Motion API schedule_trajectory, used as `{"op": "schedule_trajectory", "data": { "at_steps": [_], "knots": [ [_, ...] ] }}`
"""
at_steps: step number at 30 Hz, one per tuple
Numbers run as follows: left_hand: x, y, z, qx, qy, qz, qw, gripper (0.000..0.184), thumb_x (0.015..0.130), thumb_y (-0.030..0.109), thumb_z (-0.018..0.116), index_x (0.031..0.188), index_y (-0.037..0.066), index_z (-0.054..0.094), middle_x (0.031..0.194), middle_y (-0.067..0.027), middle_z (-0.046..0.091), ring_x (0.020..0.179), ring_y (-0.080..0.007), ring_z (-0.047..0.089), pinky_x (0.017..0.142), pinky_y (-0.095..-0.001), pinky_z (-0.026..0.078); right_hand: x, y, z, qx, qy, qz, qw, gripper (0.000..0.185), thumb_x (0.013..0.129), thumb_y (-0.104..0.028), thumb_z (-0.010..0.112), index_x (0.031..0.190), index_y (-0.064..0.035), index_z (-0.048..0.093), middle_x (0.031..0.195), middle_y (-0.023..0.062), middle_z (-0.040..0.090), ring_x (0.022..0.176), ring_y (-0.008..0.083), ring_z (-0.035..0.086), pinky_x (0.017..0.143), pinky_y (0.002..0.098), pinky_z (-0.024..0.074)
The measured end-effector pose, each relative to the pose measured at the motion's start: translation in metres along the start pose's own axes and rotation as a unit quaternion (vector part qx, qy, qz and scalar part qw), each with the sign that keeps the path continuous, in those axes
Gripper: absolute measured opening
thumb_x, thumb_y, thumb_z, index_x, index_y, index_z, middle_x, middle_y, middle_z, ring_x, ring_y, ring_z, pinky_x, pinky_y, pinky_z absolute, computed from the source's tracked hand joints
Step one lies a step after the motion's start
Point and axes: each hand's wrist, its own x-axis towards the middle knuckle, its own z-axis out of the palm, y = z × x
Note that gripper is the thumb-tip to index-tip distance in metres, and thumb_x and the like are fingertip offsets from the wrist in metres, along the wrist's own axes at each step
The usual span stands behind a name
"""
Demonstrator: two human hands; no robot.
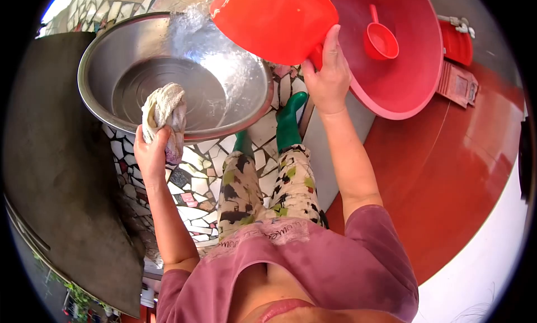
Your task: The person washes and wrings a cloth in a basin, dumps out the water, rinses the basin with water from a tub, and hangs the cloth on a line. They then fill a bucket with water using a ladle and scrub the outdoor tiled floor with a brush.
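A bunched whitish cloth (164, 113) is gripped in my left hand (151, 155), over the near rim of a wide metal basin (134, 77). My right hand (329, 77) is closed around the handle of a large red scoop (274, 24), tilted high over the basin's right side. Clear water (224, 63) splashes and streams into the basin below the scoop. To the right of the scoop is a big pink-red tub (411, 71), with a smaller red ladle (382, 41) inside it.
Green boots (290, 121) stand on the mosaic stone floor (196, 183) below the basin. A dark grey slab (56, 155) fills the left side. A pink washboard-like item (457, 83) lies on the red surface (436, 166) at the right.
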Motion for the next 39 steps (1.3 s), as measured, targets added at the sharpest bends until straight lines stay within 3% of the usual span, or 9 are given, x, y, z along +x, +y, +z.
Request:
{"op": "schedule_trajectory", "data": {
  "at_steps": [9,14,16,20,26,30,32,34,39],
  "knots": [
    [-0.015,0.004,-0.004,0.041,0.054,-0.008,0.998,0.047,0.072,0.017,0.066,0.111,-0.007,0.055,0.100,-0.0113,0.059,0.086,-0.0184,0.056,0.076,-0.0303,0.046,-0.159,0.037,-0.091,-0.014,-0.135,0.231,0.963,0.089,0.060,-0.010,0.069,0.140,-0.0167,0.029,0.079,0.0078,0.055,0.068,0.0272,0.055,0.063,0.0374,0.0465],
    [-0.006,-0.016,-0.008,0.087,0.078,-0.006,0.993,0.055,0.073,0.023,0.067,0.117,-0.005,0.052,0.106,-0.0126,0.057,0.088,-0.0213,0.058,0.074,-0.0340,0.048,-0.238,0.047,-0.110,0.012,-0.238,0.360,0.902,0.092,0.062,-0.011,0.070,0.141,-0.0176,0.025,0.080,0.0080,0.056,0.068,0.0292,0.056,0.064,0.0386,0.0467],
    [-0.010,-0.015,-0.004,0.104,0.068,-0.013,0.992,0.055,0.073,0.023,0.067,0.117,-0.006,0.051,0.106,-0.0131,0.057,0.089,-0.0213,0.057,0.076,-0.0339,0.048,-0.257,0.049,-0.114,0.055,-0.193,0.443,0.874,0.094,0.065,-0.012,0.071,0.142,-0.0180,0.019,0.085,0.0092,0.058,0.072,0.0313,0.058,0.065,0.0397,0.0478],
    [-0.016,-0.017,0.000,0.131,0.040,-0.017,0.990,0.057,0.072,0.024,0.067,0.117,-0.007,0.051,0.106,-0.0133,0.057,0.090,-0.0207,0.057,0.076,-0.0335,0.047,-0.286,0.061,-0.157,0.182,-0.063,0.592,0.782,0.092,0.074,-0.009,0.070,0.143,-0.0068,0.009,0.094,0.0093,0.060,0.081,0.0173,0.060,0.074,0.0271,0.0486],
    [-0.006,-0.020,-0.015,0.133,0.033,-0.009,0.991,0.058,0.068,0.029,0.069,0.107,-0.011,0.052,0.098,-0.0149,0.059,0.081,-0.0199,0.057,0.072,-0.0318,0.047,-0.207,0.112,-0.224,0.224,0.147,0.476,0.838,0.084,0.081,-0.007,0.061,0.140,0.0008,0.003,0.103,0.0166,0.061,0.086,0.0246,0.061,0.076,0.0321,0.0478],
    [-0.001,-0.021,-0.024,0.196,0.064,0.005,0.978,0.058,0.065,0.031,0.069,0.100,-0.013,0.054,0.090,-0.0151,0.060,0.077,-0.0188,0.055,0.070,-0.0309,0.045,-0.093,0.146,-0.225,0.097,0.021,0.491,0.866,0.088,0.081,-0.017,0.060,0.140,-0.0003,-0.003,0.104,0.0226,0.059,0.086,0.0354,0.062,0.074,0.0372,0.0493],
    [-0.001,-0.011,-0.015,0.223,0.070,-0.006,0.972,0.054,0.066,0.030,0.068,0.098,-0.012,0.054,0.088,-0.0132,0.060,0.075,-0.0179,0.054,0.070,-0.0301,0.045,-0.034,0.160,-0.208,-0.061,-0.248,0.471,0.844,0.089,0.080,-0.023,0.059,0.140,-0.0010,-0.003,0.098,0.0244,0.059,0.081,0.0397,0.061,0.070,0.0431,0.0493],
    [-0.002,-0.013,-0.016,0.196,0.066,-0.006,0.978,0.051,0.066,0.028,0.067,0.097,-0.011,0.055,0.086,-0.0122,0.060,0.074,-0.0172,0.053,0.069,-0.0296,0.045,-0.033,0.194,-0.146,-0.093,-0.234,0.365,0.896,0.087,0.079,-0.021,0.057,0.141,-0.0026,-0.002,0.095,0.0249,0.059,0.078,0.0390,0.061,0.067,0.0467,0.0486],
    [-0.002,-0.007,-0.019,0.218,0.075,-0.016,0.973,0.038,0.068,0.023,0.063,0.092,-0.005,0.055,0.081,-0.0090,0.058,0.072,-0.0146,0.050,0.067,-0.0285,0.043,-0.022,0.243,-0.021,-0.181,-0.427,0.420,0.780,0.091,0.077,-0.014,0.054,0.141,-0.0071,-0.011,0.110,0.0256,0.054,0.096,0.0336,0.060,0.084,0.0425,0.0461]
  ]
}}
